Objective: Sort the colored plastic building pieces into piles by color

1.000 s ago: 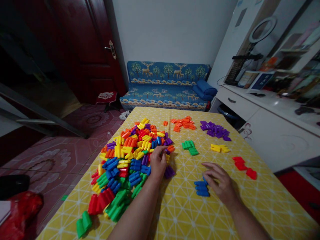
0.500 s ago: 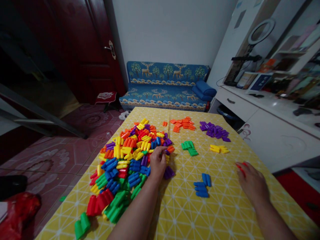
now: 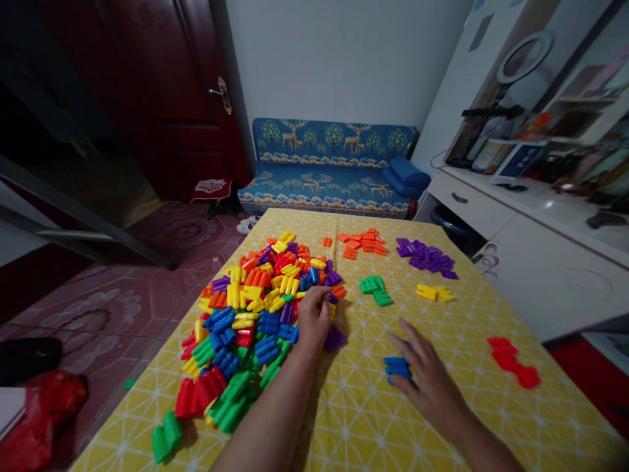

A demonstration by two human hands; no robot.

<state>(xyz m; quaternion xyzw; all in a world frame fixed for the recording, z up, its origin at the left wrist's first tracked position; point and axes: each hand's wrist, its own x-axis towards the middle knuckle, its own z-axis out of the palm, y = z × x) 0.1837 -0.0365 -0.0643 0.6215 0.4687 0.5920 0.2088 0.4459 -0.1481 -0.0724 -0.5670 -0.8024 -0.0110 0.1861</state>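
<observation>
My left hand [image 3: 314, 316] rests at the right edge of a mixed heap of coloured plastic blocks [image 3: 255, 288], its fingers curled beside an orange block [image 3: 339, 292]. Whatever is between its fingertips is hidden. My right hand [image 3: 425, 373], fingers spread, hovers over the blue blocks [image 3: 397, 368] and partly covers them. Farther right lie red blocks [image 3: 514, 362]. Green blocks [image 3: 375, 290], yellow blocks [image 3: 435, 293], orange blocks [image 3: 362, 242] and purple blocks [image 3: 426, 257] form separate groups beyond my hands.
The table has a yellow patterned cloth [image 3: 354, 419]. Behind it stands a blue patterned sofa [image 3: 324, 177]. A white cabinet [image 3: 545, 262] is on the right, and a small stool [image 3: 211, 189] near the door.
My right hand has moved left from the red blocks to the blue ones and opened. The red blocks now lie uncovered on the cloth. My left hand has hardly moved.
</observation>
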